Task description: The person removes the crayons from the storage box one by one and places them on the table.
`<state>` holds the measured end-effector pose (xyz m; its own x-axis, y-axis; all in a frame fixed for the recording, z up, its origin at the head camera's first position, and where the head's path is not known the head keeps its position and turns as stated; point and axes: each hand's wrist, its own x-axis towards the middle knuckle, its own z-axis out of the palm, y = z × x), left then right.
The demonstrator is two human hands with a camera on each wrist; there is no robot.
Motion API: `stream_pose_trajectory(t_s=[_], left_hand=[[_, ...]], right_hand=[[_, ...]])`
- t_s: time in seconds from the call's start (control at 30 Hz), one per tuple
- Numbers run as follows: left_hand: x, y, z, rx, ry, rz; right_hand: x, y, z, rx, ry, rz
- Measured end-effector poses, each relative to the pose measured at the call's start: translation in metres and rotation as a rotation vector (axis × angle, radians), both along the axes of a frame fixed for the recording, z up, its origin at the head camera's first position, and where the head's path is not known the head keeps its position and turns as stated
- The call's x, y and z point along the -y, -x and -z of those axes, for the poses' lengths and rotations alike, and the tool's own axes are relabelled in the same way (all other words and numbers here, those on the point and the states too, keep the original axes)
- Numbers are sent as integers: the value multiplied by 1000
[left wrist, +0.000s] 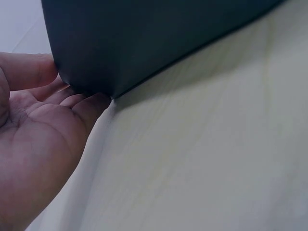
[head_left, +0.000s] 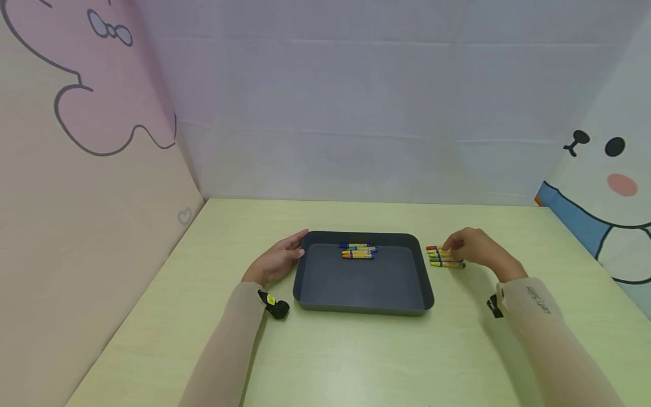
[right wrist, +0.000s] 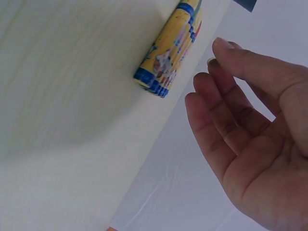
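Observation:
A dark grey tray [head_left: 363, 288] sits on the table, and my left hand [head_left: 277, 261] grips its left side near the far corner. In the left wrist view, the thumb [left wrist: 33, 71] lies against the tray's outer wall [left wrist: 120, 43] and the other fingers are at its bottom edge. Several crayons in yellow wrappers [head_left: 358, 255] lie inside the tray toward the back. Right of the tray, more crayons [head_left: 447, 264] lie side by side in a row. Over that row hovers my right hand [head_left: 475, 249]; its fingers are loosely bent, apart from the crayons [right wrist: 166, 53], and hold nothing.
The pale wooden table [head_left: 351, 362] runs back to a white cloth wall [head_left: 356, 124]. Side panels with cartoon drawings stand at left and right. A black strap [head_left: 274, 305] is on the left sleeve, another [head_left: 493, 306] on the right.

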<state>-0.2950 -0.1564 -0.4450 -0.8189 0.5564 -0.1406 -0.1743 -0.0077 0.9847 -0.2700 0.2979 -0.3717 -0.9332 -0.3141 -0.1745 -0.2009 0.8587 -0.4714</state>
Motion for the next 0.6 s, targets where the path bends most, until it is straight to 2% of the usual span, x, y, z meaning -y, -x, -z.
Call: stream_pose_trajectory(t_s=[0.33,0.6], left_hand=[[0,-1,-1,1,6,-1],[1,0,-1,-2,7,5]], right_hand=[[18,6,-16,1,50,-18],[37,8,-28,17,134,-38]])
